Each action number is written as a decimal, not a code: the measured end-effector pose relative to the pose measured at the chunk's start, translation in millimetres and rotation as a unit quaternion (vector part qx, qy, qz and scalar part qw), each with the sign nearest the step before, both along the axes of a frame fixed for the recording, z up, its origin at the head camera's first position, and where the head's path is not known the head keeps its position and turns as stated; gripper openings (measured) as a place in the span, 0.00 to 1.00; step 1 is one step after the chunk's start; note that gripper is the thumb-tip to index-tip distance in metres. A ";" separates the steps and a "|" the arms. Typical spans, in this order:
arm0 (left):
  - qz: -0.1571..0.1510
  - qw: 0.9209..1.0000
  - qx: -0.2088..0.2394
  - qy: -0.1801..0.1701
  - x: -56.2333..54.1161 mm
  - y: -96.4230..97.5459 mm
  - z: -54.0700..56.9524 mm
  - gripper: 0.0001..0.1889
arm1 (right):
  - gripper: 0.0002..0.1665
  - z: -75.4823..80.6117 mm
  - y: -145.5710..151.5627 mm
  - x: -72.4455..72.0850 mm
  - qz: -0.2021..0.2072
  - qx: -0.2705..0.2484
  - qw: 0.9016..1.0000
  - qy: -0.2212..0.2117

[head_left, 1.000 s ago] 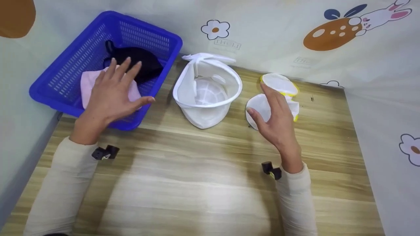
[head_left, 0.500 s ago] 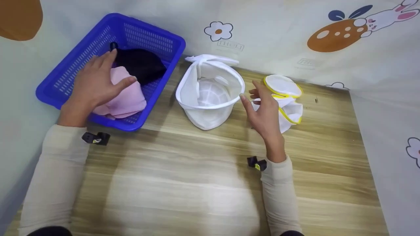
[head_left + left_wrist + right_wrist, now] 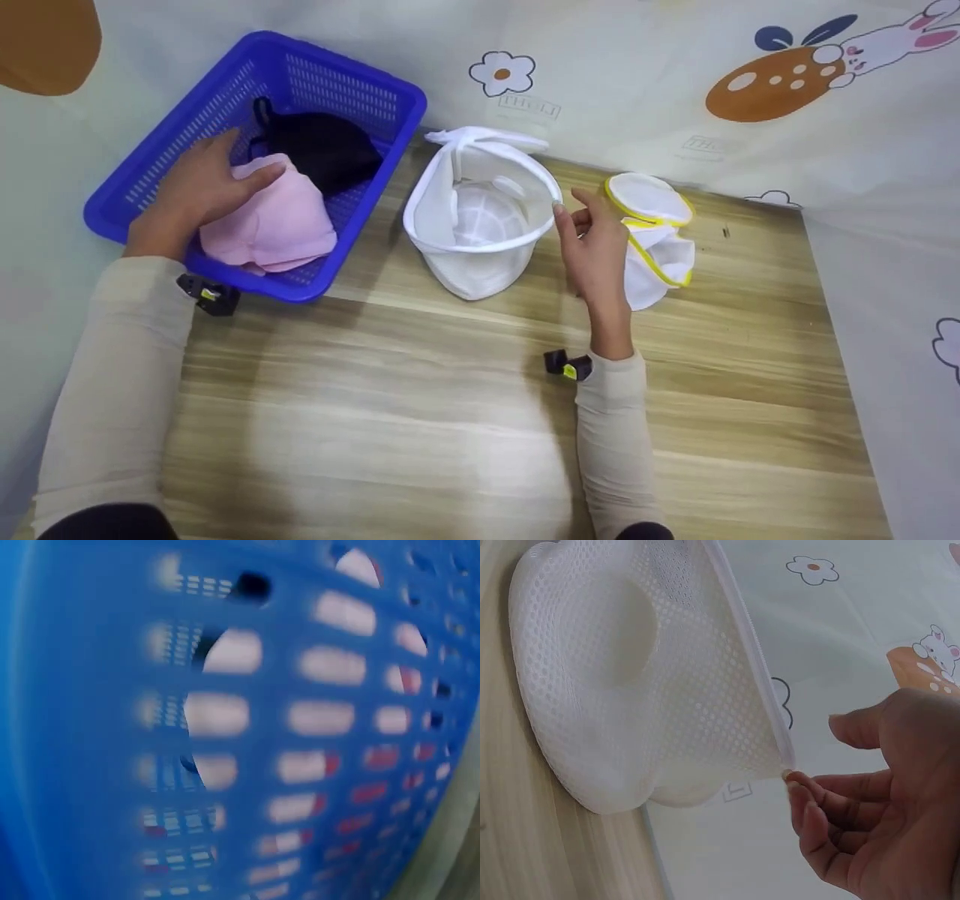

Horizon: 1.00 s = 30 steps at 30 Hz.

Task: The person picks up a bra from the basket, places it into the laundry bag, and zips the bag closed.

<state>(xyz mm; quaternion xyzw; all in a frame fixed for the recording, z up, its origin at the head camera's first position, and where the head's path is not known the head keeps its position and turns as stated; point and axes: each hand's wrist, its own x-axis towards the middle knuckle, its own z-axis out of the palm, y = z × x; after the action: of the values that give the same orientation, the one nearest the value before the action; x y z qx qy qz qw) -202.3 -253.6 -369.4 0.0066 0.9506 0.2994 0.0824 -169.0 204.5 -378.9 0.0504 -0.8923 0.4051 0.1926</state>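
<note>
My left hand reaches over the near-left rim of the blue basket, thumb across a folded pink bra. Its fingers are loosely bent along the bra's left side. Behind lies a black cup-shaped garment with a strap, seemingly a black bra. The left wrist view shows mostly the basket's slotted wall, pink showing through. My right hand is at the right rim of a white mesh laundry bag, which stands with its mouth open. In the right wrist view, the thumb is apart from the relaxed fingers, fingertips right at the bag's zippered edge.
Right of my right hand lies a white mesh pouch with yellow trim, its round lid folded back. A printed cloth rises behind the wooden tabletop, and more cloth borders both sides.
My left hand has drawn back left and toward me, uncovering the pink bra. My right hand has moved left from over the yellow-trimmed pouch to the mesh bag's rim, its fingers bending more.
</note>
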 end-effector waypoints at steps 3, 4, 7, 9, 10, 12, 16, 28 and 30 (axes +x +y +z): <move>-0.006 0.999 0.022 -0.024 -2.8 -4.8 -4.6 0.51 | 0.20 0.6 -3.0 -1.3 -0.032 -0.015 0.999 -0.009; -0.006 0.999 0.027 -0.030 -3.6 -5.9 -6.6 0.51 | 0.19 0.5 -3.8 -1.7 -0.038 -0.018 0.999 -0.013; -0.007 0.999 0.029 -0.044 -6.0 -8.3 -13.7 0.52 | 0.18 -0.2 -6.1 -2.8 -0.045 -0.018 0.999 -0.022; -0.010 0.999 0.021 -0.046 -7.4 -10.2 -18.2 0.52 | 0.19 -0.9 -7.6 -4.0 -0.044 -0.015 0.999 -0.023; -0.013 0.999 0.014 -0.045 -7.9 -11.5 -20.2 0.52 | 0.19 -1.4 -8.4 -4.6 -0.043 -0.013 0.999 -0.023; -0.018 0.999 0.004 -0.043 -8.6 -14.5 -23.4 0.52 | 0.18 -2.2 -9.9 -5.8 -0.041 -0.010 0.999 -0.023; -0.024 0.999 -0.007 -0.047 -9.4 -18.9 -26.7 0.52 | 0.18 -2.8 -12.3 -7.8 -0.038 -0.006 0.999 -0.028; -0.026 0.996 -0.040 -0.078 -8.9 -17.0 -27.5 0.52 | 0.19 -3.8 -10.5 -10.3 -0.035 -0.002 0.998 -0.052; -0.033 0.995 -0.041 -0.084 -9.2 -16.5 -27.3 0.51 | 0.19 -4.7 -9.4 -10.7 -0.035 0.000 0.998 -0.052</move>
<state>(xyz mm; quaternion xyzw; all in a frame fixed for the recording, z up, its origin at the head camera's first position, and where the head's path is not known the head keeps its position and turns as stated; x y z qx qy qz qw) -211.5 -270.1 -396.8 0.0092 0.9509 0.2568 0.1724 -179.7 195.1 -383.5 -0.0018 -0.9025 0.4000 0.1596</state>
